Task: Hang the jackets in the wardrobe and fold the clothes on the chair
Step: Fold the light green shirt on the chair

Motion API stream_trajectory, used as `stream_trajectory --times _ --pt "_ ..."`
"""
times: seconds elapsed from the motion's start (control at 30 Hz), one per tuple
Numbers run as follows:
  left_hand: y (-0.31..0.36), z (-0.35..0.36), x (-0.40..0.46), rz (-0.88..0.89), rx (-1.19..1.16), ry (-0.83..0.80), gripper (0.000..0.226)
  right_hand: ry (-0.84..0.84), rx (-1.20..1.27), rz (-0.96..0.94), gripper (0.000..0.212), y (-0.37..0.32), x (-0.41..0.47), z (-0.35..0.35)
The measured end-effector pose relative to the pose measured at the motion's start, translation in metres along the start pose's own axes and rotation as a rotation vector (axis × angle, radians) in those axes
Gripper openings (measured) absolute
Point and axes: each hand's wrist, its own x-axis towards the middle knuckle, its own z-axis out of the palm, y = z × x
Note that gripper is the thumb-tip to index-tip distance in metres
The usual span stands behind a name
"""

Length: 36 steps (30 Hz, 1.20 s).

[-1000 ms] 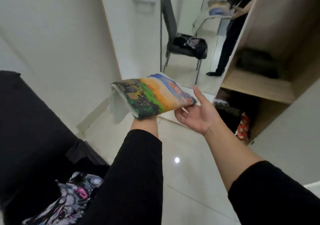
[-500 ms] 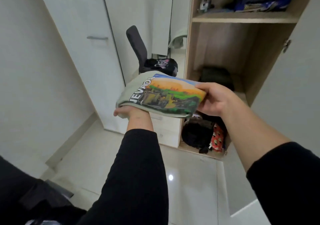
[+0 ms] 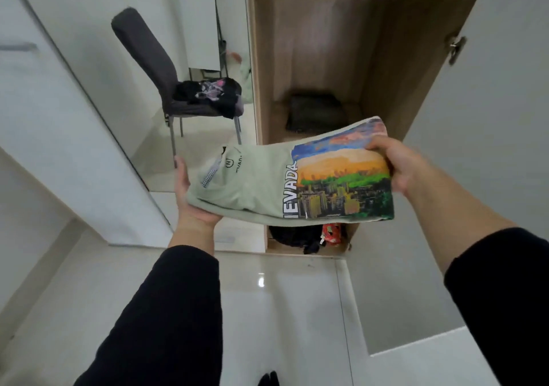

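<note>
While the folded T-shirt [image 3: 285,183] is held in the air in front of the open wardrobe [image 3: 320,59], both hands carry it. In the head view, the left hand [image 3: 193,204] lies flat and palm-up under the pale green collar end, fingers straight, supporting the cloth from below. The right hand [image 3: 398,166] takes the printed end; its grip is closed on the T-shirt, with the fingers curled over the far edge of the colourful landscape print. The letters "EVADA" run along the left side of that print.

Behind the T-shirt, a dark folded garment [image 3: 318,115] lies at the rear of the middle shelf [image 3: 279,127]. On the wardrobe's bottom shelf, below the T-shirt, sit a black bundle [image 3: 291,235] and a red patterned item [image 3: 331,232] just beside it. A mirror [image 3: 148,74] to the left of the wardrobe reflects a dark chair [image 3: 148,53] with a black printed garment [image 3: 208,93] on its seat. Both forearms wear black sleeves [image 3: 166,311] above the glossy white floor [image 3: 282,311].
</note>
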Motion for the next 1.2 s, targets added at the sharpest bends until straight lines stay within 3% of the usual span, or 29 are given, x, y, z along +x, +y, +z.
stream_trajectory --times 0.1,0.17,0.27,0.5,0.73,0.9,0.93,1.03,1.1,1.2 --pt "-0.006 -0.003 0.055 -0.315 0.342 0.054 0.039 0.066 -0.015 -0.022 0.034 -0.001 0.036 -0.009" --pt "-0.025 0.004 0.087 -0.401 0.585 0.136 0.019 0.093 -0.023 -0.049 0.031 0.0 0.058 -0.013" --pt "-0.059 0.01 0.13 -0.396 0.792 0.278 0.017 0.108 -0.045 -0.067 0.031 0.003 0.092 -0.019" --pt "-0.108 0.02 0.233 -0.181 0.823 0.214 0.033 0.202 -0.033 -0.123 0.033 -0.004 0.203 -0.05" --pt "-0.134 0.021 0.341 -0.117 0.823 0.21 0.039 0.385 -0.148 -0.236 0.05 -0.007 0.333 -0.076" --pt "-0.147 0.0 0.398 -0.06 0.788 0.319 0.044 0.433 -0.13 -0.278 0.059 -0.007 0.397 -0.08" --pt "-0.15 -0.008 0.407 -0.019 0.893 0.369 0.046 0.452 -0.243 -0.302 0.06 -0.001 0.405 -0.079" --pt "-0.168 -0.022 0.409 0.135 1.565 0.449 0.05 0.413 -0.923 -0.24 0.063 0.027 0.418 -0.068" --pt "-0.187 -0.026 0.398 0.286 1.913 0.251 0.052 0.296 -1.222 -0.134 0.06 0.048 0.417 -0.058" --pt "-0.204 -0.045 0.381 0.111 2.385 -0.023 0.056 0.229 -1.396 -0.061 0.058 0.073 0.41 -0.055"
